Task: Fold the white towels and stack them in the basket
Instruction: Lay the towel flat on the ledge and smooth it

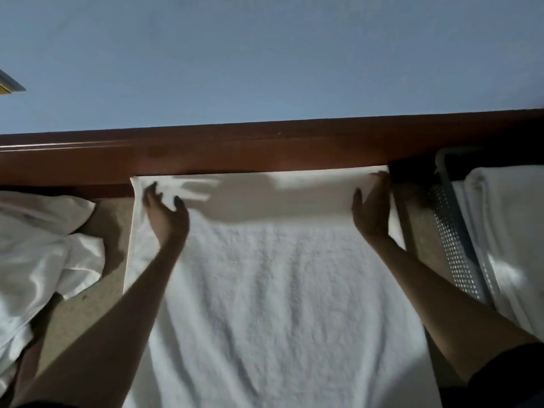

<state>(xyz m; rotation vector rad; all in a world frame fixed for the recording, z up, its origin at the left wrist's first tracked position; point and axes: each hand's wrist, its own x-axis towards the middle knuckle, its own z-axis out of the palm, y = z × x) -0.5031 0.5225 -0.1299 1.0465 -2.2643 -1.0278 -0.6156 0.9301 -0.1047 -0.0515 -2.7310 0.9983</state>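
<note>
A white towel [265, 290] lies spread flat in the middle of the surface, its far edge against a brown wooden rail. My left hand [166, 214] is near the towel's far left corner, fingers apart, resting on or just over the cloth. My right hand [372, 206] is at the far right corner, with the fingers along the towel's right edge. A perforated basket [453, 245] stands at the right, holding folded white towels [512, 231]. Whether either hand pinches the cloth is unclear.
A heap of crumpled white towels [38, 254] lies at the left. The brown wooden rail [265, 145] runs across the far side, with a blue wall above it. Beige surface [88, 304] shows between heap and towel.
</note>
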